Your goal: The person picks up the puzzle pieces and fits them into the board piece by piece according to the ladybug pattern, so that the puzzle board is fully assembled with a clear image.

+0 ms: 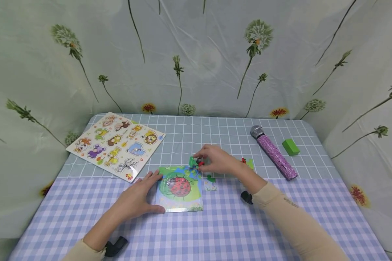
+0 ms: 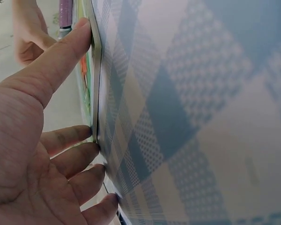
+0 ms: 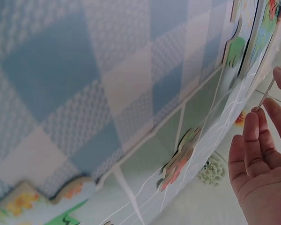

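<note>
The ladybug puzzle board (image 1: 179, 195) lies flat near the middle of the table. At its left edge, my left hand (image 1: 135, 199) rests with spread fingers on the upper part and its thumb by the lower corner; the left wrist view shows the fingertips (image 2: 86, 133) against the thin rim. My right hand (image 1: 217, 159) pinches a small green puzzle piece (image 1: 192, 162) over the board's upper right corner. In the right wrist view this piece (image 3: 267, 96) shows edge-on between thumb and fingers. Loose puzzle pieces (image 1: 210, 186) lie just right of the board.
More loose pieces (image 1: 249, 163) lie beyond the right forearm. An animal puzzle board (image 1: 117, 145) sits at the back left. On the right are a glittery pink microphone (image 1: 276, 152) and a green block (image 1: 291, 147). A patterned curtain (image 1: 212, 72) hangs behind the table.
</note>
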`<action>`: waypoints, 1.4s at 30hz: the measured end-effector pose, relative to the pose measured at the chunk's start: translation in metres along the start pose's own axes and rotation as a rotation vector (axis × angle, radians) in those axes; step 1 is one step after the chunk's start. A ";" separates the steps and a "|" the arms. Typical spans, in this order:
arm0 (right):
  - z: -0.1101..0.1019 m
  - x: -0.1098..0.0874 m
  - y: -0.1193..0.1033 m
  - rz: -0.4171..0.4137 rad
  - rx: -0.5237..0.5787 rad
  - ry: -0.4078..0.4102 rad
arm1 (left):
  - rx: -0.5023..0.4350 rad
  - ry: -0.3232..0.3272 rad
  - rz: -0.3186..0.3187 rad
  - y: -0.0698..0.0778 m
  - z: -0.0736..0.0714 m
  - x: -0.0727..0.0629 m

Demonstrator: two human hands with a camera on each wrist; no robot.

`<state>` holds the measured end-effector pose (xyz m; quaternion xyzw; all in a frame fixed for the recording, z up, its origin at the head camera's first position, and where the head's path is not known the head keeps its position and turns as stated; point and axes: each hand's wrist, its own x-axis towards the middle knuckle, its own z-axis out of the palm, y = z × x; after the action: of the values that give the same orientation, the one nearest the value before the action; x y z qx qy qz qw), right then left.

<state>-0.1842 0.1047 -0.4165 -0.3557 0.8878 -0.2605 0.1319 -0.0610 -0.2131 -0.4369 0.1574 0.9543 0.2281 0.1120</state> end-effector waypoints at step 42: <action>0.054 0.020 -0.068 -0.149 -0.075 -0.120 | -0.029 -0.044 0.015 -0.015 -0.008 -0.006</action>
<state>-0.1376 0.0291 -0.4249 -0.4404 0.8585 -0.2143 0.1517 -0.0618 -0.2312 -0.4362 0.1681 0.9469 0.2391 0.1337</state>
